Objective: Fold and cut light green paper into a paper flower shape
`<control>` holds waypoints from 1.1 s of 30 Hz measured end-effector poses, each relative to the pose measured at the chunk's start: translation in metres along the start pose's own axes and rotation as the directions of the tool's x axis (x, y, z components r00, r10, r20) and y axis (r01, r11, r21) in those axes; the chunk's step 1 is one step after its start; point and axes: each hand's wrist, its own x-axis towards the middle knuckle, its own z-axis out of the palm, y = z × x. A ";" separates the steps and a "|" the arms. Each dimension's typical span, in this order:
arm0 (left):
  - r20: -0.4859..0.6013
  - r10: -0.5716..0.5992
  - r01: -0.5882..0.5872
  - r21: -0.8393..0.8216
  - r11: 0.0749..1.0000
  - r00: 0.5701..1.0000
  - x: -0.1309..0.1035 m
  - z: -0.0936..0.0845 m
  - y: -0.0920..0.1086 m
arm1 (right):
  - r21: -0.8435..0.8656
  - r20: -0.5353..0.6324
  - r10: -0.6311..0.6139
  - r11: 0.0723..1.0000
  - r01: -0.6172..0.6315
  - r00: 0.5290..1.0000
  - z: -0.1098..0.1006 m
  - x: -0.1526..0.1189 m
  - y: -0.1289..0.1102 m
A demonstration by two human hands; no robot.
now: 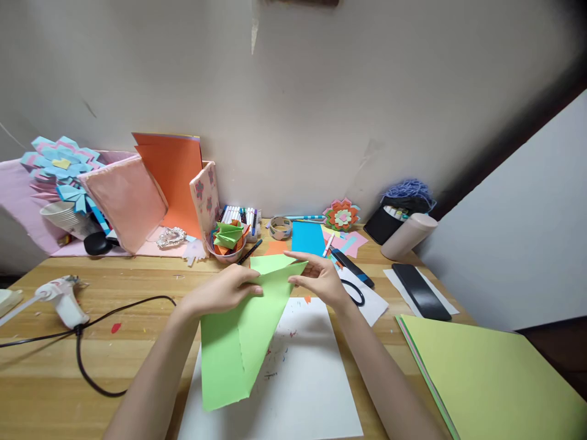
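A sheet of light green paper point(241, 342), creased and partly folded, is held up at a tilt between my hands. My left hand point(229, 288) pinches its upper left part, with the thumb and fingers over the paper. At the far right corner, my right hand point(318, 278) has its thumb and fingers closed on the paper's edge. Below the green paper lies a white sheet point(316, 379) dotted with small coloured marks. A fold line with a ragged edge runs down the green paper's lower half.
A glue gun point(64, 302) with its black cord lies at left. Yellow paper sheets point(499, 373) are stacked at right, near a phone point(420, 292). Behind are a bowl of paper scraps point(229, 241), tape point(280, 228), scissors point(355, 293), a paper flower point(342, 215) and a tumbler point(409, 237).
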 end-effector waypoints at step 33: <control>0.083 -0.001 -0.004 0.054 0.999 0.997 -0.008 0.000 0.001 | -0.058 0.283 0.194 0.981 -0.185 0.939 -0.007 -0.004 -0.008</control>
